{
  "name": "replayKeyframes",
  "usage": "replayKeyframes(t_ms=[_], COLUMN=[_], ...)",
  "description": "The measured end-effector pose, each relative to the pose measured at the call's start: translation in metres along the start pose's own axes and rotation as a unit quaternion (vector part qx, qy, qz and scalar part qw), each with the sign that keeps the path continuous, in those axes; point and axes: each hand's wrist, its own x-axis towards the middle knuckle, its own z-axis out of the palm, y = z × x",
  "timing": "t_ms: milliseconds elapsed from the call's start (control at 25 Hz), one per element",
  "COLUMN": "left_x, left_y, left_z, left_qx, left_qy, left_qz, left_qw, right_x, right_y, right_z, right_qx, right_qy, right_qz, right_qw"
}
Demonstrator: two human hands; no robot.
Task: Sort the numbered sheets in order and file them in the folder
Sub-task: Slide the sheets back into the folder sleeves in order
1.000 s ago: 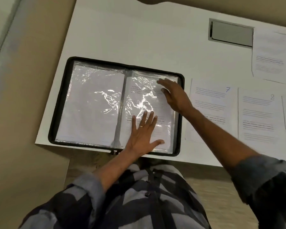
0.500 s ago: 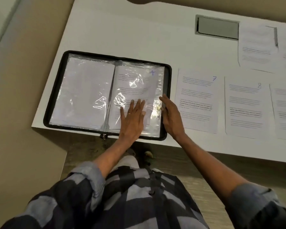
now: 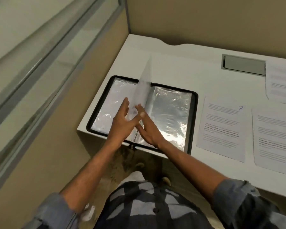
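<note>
Over the open folder at the counter's near-left corner, one plastic sleeve stands upright. The left hand and right hand flank its lower edge, fingers straight and spread, gripping nothing. It is best laid flat leftward with light palm pressure and no creasing. Sheet 7 waits just beside the folder.

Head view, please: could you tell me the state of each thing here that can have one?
Zip folder, open, flat on desk.
Plastic sleeve page, raised on edge between both hands.
Left hand, fingers straight, touching the page.
Right hand, fingers straight, touching the page.
Sheet 7, loose on desk, unfiled.
Sheet 8, loose on desk, unfiled.
</note>
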Motion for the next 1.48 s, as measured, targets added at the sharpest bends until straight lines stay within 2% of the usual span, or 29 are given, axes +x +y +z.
replayKeyframes(t_ms=[200, 320, 440, 520, 640, 760, 960, 1200, 1480], left_x=[0.027, 0.044, 0.061, 0.069, 0.070, 0.069, 0.074, 0.060, 0.014], left_y=[-0.040, -0.074, -0.113, -0.136, -0.162, -0.182, -0.167, -0.096, -0.006], left_z=[-0.073, -0.102, -0.113, -0.111, -0.100, -0.089, -0.052, 0.070, 0.251], left_qx=[0.152, 0.227, 0.311, 0.381, 0.412, 0.437, 0.429, 0.386, 0.363], left_qy=[0.095, 0.108, 0.056, 0.014, -0.064, -0.111, -0.120, -0.177, -0.233], left_qz=[0.006, 0.024, 0.037, 0.070, 0.056, 0.031, 0.022, 0.180, 0.281], left_qw=[0.984, 0.968, 0.948, 0.922, 0.907, 0.892, 0.895, 0.887, 0.857], right_x=[0.026, 0.034, 0.035, 0.034, 0.031, 0.028, -0.010, -0.103, -0.223], right_y=[-0.007, 0.012, 0.030, 0.035, 0.031, 0.027, 0.028, 0.053, 0.090], right_z=[0.031, 0.045, 0.056, 0.064, 0.070, 0.062, 0.011, -0.079, -0.204], right_qx=[-0.110, -0.194, -0.242, -0.251, -0.250, -0.238, -0.218, -0.207, -0.237], right_qy=[-0.106, -0.131, -0.153, -0.174, -0.180, -0.145, -0.003, 0.138, 0.222], right_qz=[-0.017, 0.009, 0.028, 0.037, 0.051, 0.077, 0.152, 0.242, 0.290], right_qw=[0.988, 0.972, 0.958, 0.952, 0.950, 0.957, 0.964, 0.938, 0.900])
